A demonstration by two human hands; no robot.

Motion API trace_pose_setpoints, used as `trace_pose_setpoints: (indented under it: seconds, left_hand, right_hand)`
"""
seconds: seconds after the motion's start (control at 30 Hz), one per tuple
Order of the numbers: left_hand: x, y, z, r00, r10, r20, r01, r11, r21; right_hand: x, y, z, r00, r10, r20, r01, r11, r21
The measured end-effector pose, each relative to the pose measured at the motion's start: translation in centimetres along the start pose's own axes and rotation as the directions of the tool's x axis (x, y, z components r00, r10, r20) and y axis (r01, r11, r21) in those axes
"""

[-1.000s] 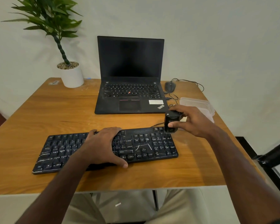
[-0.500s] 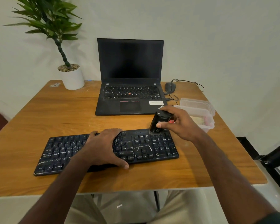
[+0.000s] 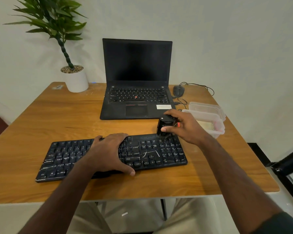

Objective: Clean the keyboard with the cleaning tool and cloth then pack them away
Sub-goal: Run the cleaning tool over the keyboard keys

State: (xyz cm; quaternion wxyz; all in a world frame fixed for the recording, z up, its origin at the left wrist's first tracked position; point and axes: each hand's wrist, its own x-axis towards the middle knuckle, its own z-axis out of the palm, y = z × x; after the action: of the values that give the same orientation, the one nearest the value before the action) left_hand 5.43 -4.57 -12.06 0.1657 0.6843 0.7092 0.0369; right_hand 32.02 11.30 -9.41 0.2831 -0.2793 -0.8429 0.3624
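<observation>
Across the wooden tabletop (image 3: 61,125) I see a black laptop (image 3: 137,78) open at the far side, its screen dark. Nearer me lies the black keyboard (image 3: 152,154), streaked with white marks. My left hand (image 3: 108,154) rests flat on its middle, fingers spread and relaxed. My right hand (image 3: 184,127) grips the black cleaning tool (image 3: 165,126), fingers curled round it, its lower end touching the keyboard's far right corner. Just right of that hand sits a clear plastic container (image 3: 217,130) holding something pale; I cannot tell what. A second clear container (image 3: 208,107) stands behind it, touching.
</observation>
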Motion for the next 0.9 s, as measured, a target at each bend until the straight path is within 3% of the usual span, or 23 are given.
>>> trace_pose_setpoints:
  seconds: [0.1,0.3,0.6,0.7,0.9]
  left_hand:
    - [0.0,0.0,0.0,1.0,-0.002,-0.003,0.002,1.0,-0.002]
    - [0.0,0.0,-0.1,1.0,-0.005,-0.004,0.005,1.0,0.003]
    - [-0.1,0.0,-0.1,1.0,-0.006,-0.005,0.006,1.0,-0.016]
    - [0.0,0.1,-0.1,1.0,-0.01,-0.004,0.01,1.0,-0.008]
    - [0.0,0.1,-0.2,1.0,-0.012,0.006,0.012,1.0,0.002]
  right_hand:
    - [0.1,-0.4,0.3,1.0,0.007,-0.006,-0.007,0.999,0.034]
    - [-1.0,0.3,-0.9,0.995,0.04,0.088,-0.034,0.998,-0.059]
    - [-2.9,1.0,-5.2,0.996,0.073,0.054,-0.059,0.973,-0.222]
    - [-3.5,1.1,-5.4,0.999,0.03,-0.028,-0.034,0.984,-0.173]
    - [-3.2,1.7,-3.5,0.999,0.011,-0.031,-0.016,0.986,-0.167]
